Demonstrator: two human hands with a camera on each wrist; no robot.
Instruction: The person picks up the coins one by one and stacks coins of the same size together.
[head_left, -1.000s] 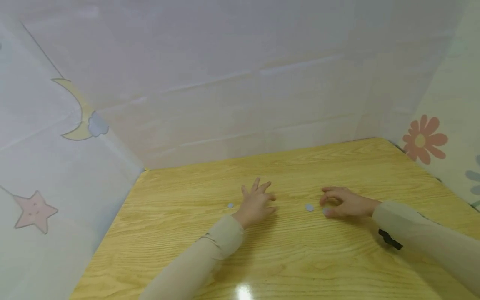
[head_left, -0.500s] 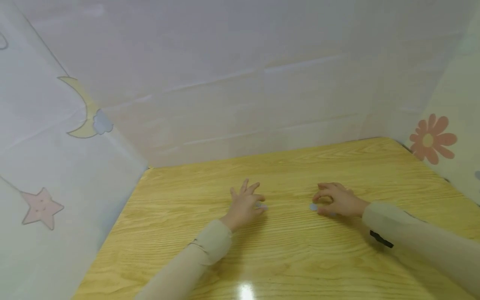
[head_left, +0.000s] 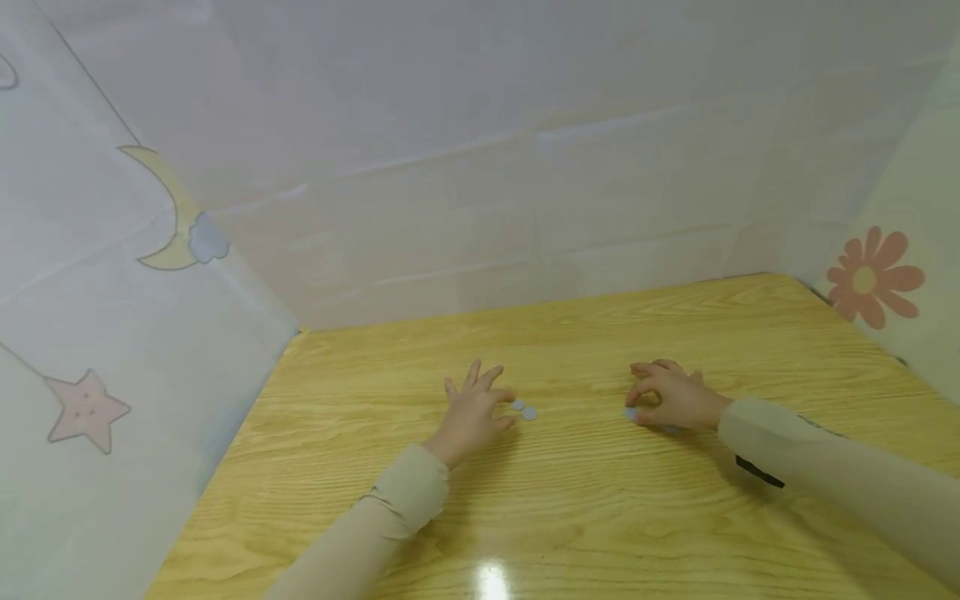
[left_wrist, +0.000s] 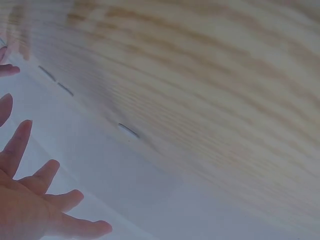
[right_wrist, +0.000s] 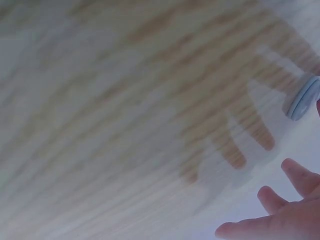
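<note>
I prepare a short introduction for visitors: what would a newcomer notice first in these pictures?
Probably the left hand, spread beside two pale discs on the yellow table, and the right hand, which seems to pinch a bluish disc. Next, perhaps, the red flower on the right wall and the yellow moon on the left wall.

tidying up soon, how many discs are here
4, at least: two discs beside the left hand, one disc at the right hand, one disc only in the left wrist view; more may be hidden.
</note>
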